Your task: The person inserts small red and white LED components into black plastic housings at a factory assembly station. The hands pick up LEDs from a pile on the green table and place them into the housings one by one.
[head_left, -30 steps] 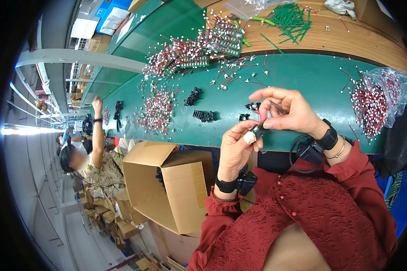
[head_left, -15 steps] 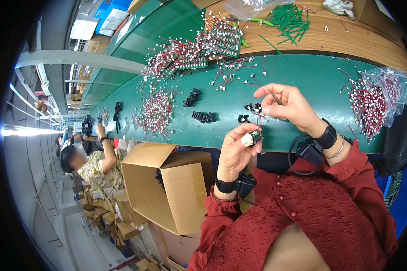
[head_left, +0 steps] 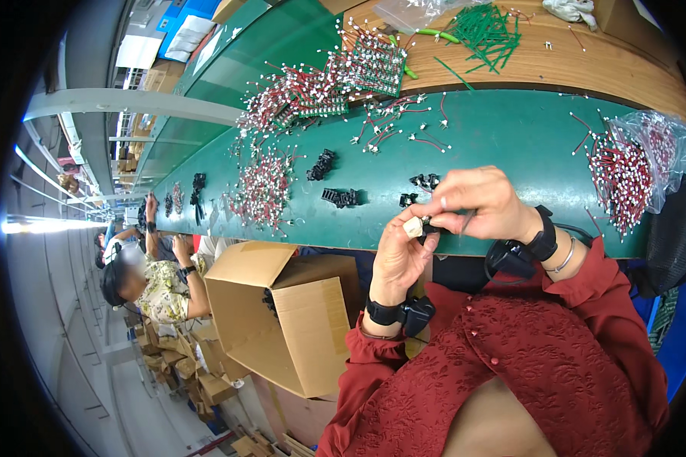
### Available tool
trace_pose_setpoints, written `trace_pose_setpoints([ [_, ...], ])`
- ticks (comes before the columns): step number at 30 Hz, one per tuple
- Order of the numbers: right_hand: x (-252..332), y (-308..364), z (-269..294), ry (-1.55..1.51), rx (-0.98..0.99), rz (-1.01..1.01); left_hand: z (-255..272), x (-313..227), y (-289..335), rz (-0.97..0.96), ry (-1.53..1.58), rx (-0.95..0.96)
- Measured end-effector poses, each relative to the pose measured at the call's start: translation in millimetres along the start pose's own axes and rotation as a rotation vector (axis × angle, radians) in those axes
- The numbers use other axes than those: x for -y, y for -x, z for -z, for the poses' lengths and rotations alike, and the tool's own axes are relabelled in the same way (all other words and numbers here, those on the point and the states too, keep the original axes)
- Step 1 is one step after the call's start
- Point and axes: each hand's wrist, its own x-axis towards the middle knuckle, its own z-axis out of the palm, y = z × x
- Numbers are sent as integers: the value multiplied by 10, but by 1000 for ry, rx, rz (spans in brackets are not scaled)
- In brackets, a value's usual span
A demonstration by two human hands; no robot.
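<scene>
My left hand (head_left: 398, 255) is closed around a small black part (head_left: 427, 228) above the near edge of the green table. A cream-coloured piece (head_left: 412, 227) shows at its fingertips; whether it is a finger wrap or a component, I cannot tell. My right hand (head_left: 484, 204) meets the left one there, its fingers pinching a slim dark grey tool (head_left: 459, 222), perhaps tweezers. The fingers hide most of the contact point. Just beyond my hands lie black plastic parts, one small (head_left: 408, 199) and another (head_left: 425, 181) partly behind the right fingers.
Black housings (head_left: 340, 197) and a pile of red-wired connectors (head_left: 261, 186) lie to the left. Wired green boards (head_left: 373, 70) are stacked farther back. A bagged wire heap (head_left: 625, 179) sits at right. An open cardboard box (head_left: 312, 327) stands below the table edge; another person (head_left: 168, 293) works at far left.
My right hand has come down and left, onto the part in my left hand. The red wire and green board seen there before are now covered. The other person's arms have shifted.
</scene>
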Motion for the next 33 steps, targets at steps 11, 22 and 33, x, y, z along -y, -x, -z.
trace_pose_setpoints([
  [11,-72,-13,36,-212,191,-109,41,-88,41,160,-49,35],
  [22,60,-14,57,-293,3,-388,-59,-93,113,-225,-339,-90],
  [33,67,-8,-4,-224,-105,-311,-183,-1,103,-488,-658,-195],
])
